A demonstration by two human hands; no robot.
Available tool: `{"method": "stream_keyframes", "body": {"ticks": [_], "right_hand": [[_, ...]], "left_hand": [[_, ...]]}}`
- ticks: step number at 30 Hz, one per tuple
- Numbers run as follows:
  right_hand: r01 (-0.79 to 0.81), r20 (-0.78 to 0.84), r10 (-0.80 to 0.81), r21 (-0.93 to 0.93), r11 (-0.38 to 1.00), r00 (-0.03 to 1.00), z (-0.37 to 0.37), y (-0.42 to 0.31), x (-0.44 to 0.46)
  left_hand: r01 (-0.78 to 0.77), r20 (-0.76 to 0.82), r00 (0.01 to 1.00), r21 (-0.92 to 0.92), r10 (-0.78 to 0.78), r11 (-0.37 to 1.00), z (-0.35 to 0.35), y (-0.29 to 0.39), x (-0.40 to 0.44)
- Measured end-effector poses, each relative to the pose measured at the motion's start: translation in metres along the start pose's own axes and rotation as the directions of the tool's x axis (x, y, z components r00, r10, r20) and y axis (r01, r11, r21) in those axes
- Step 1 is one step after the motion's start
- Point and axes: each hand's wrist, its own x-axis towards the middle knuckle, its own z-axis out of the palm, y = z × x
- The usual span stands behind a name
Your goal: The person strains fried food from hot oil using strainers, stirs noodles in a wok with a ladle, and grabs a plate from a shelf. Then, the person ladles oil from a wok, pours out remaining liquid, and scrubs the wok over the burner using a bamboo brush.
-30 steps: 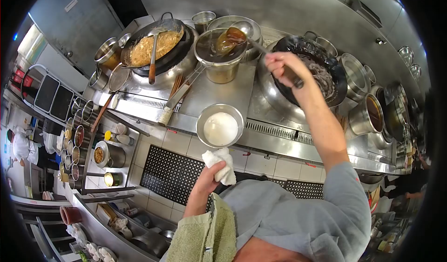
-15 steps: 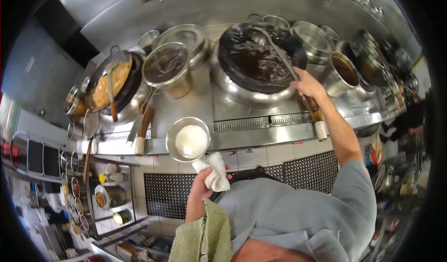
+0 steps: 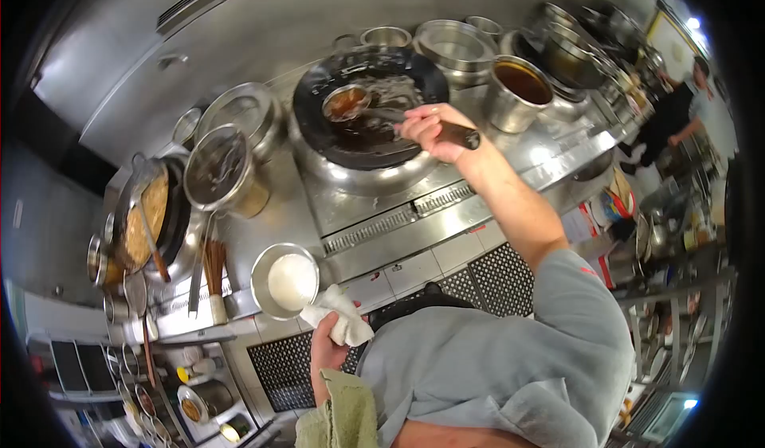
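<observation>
My right hand (image 3: 437,132) grips the dark handle of a ladle (image 3: 348,102). The ladle's bowl, holding brownish liquid, is over the black wok (image 3: 317,139), which contains dark, shiny liquid. My left hand (image 3: 325,346) is closed around a folded white cloth (image 3: 344,320). That cloth meets the near rim of a metal bowl (image 3: 261,297) with white contents, in front of the counter edge. Whether a handle lies under the cloth cannot be seen. Over my left forearm area hangs a green towel (image 3: 339,412).
A deep pot (image 3: 510,117) of brown liquid stands right of the wok. To the left are a pot with a strainer (image 3: 253,197), a bamboo brush (image 3: 215,277) and a second wok (image 3: 177,209) with tan food. Another person (image 3: 677,117) is at far right.
The view has turned, shifting the stove leftward. My right hand has moved in over the wok, and the ladle now carries brownish liquid. My left hand keeps the cloth at the bowl's rim.
</observation>
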Motion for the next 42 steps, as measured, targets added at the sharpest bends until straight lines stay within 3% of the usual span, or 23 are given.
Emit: {"method": "stream_keyframes", "body": {"ticks": [1,3,5,7,11,15,19,21,23,24,27,31,33,35,37,38,39,40,41,42], "right_hand": [[0.139,-0.093,-0.146,-0.074,0.987,0.985,0.011,0.006,0.001],[-0.082,-0.089,0.082,0.005,0.997,0.993,0.036,0.008,0.015],[-0.047,-0.124,0.039,-0.059,0.997,0.991,0.060,0.022,0.027],[-0.054,-0.112,0.045,-0.079,0.995,0.993,0.078,0.030,0.043],[-0.108,-0.088,0.103,-0.048,0.993,0.991,0.108,0.057,0.077],[-0.211,-0.053,0.209,-0.037,0.977,0.977,0.112,0.077,0.121],[-0.226,-0.115,0.201,-0.271,0.936,0.973,0.094,0.097,0.166],[-0.088,-0.146,-0.027,-0.724,0.684,0.989,0.084,0.128,0.171],[-0.059,-0.108,-0.150,-0.951,0.303,0.983,0.065,0.146,0.178],[-0.056,-0.064,-0.100,-0.995,0.076,0.993,0.055,0.147,0.183],[0.040,0.066,-0.134,-0.982,-0.185,0.989,0.023,0.134,0.170],[0.063,0.148,-0.325,-0.964,-0.257,0.934,0.016,0.085,0.104],[-0.075,0.112,-0.441,-0.920,-0.385,0.891,0.022,0.054,0.061],[-0.190,0.126,-0.531,-0.845,-0.501,0.838,0.000,0.009,0.030],[-0.268,0.085,-0.590,-0.832,-0.485,0.803,-0.017,-0.012,0.006],[-0.236,0.001,-0.569,-0.910,-0.342,0.822,-0.023,-0.015,-0.003],[-0.202,-0.076,-0.529,-0.961,-0.186,0.846,-0.029,-0.017,-0.011],[-0.139,-0.108,-0.528,-0.990,-0.019,0.842,-0.035,-0.015,-0.014],[-0.138,-0.110,-0.536,-0.990,-0.012,0.837,-0.039,-0.017,-0.016],[-0.063,-0.171,-0.473,-0.970,0.236,0.865,-0.044,-0.022,-0.014]], "left_hand": [[-0.028,-0.026,0.999,-0.018,0.028,0.999,-0.004,-0.001,-0.004],[-0.021,-0.061,0.998,-0.061,0.017,0.998,-0.017,-0.004,-0.005],[-0.062,-0.105,0.993,-0.120,0.049,0.991,-0.026,-0.004,-0.010],[-0.053,-0.108,0.993,-0.061,0.046,0.997,-0.028,0.001,-0.016],[-0.101,-0.041,0.994,-0.104,0.097,0.989,-0.036,0.009,-0.025],[-0.149,-0.106,0.985,-0.091,0.139,0.985,-0.041,0.015,-0.036],[-0.186,-0.096,0.980,-0.101,0.177,0.977,-0.053,0.012,-0.040],[-0.175,-0.097,0.981,-0.076,0.168,0.982,-0.057,0.009,-0.039],[-0.181,-0.069,0.982,-0.114,0.174,0.977,-0.051,0.009,-0.037],[-0.184,-0.041,0.983,-0.151,0.180,0.971,-0.046,0.009,-0.034],[-0.170,-0.007,0.985,-0.273,0.175,0.947,-0.034,0.009,-0.021],[-0.118,-0.006,0.993,-0.167,0.118,0.979,-0.027,0.010,-0.006],[-0.130,-0.019,0.991,-0.009,0.130,0.991,-0.032,0.007,0.001],[-0.102,-0.013,0.995,0.007,0.102,0.995,-0.027,0.006,0.007],[-0.183,-0.168,0.966,0.088,0.196,0.979,-0.021,0.001,0.014],[-0.166,-0.151,0.972,0.100,0.180,0.981,-0.015,0.002,0.020],[-0.159,-0.218,0.932,0.471,0.289,0.868,-0.007,0.004,0.023],[-0.098,-0.231,0.878,0.770,0.419,0.630,0.001,0.004,0.026],[0.010,-0.186,0.817,0.951,0.546,0.309,0.007,0.003,0.028],[-0.001,-0.072,0.737,0.994,0.673,0.107,-0.002,-0.006,0.038]]}}
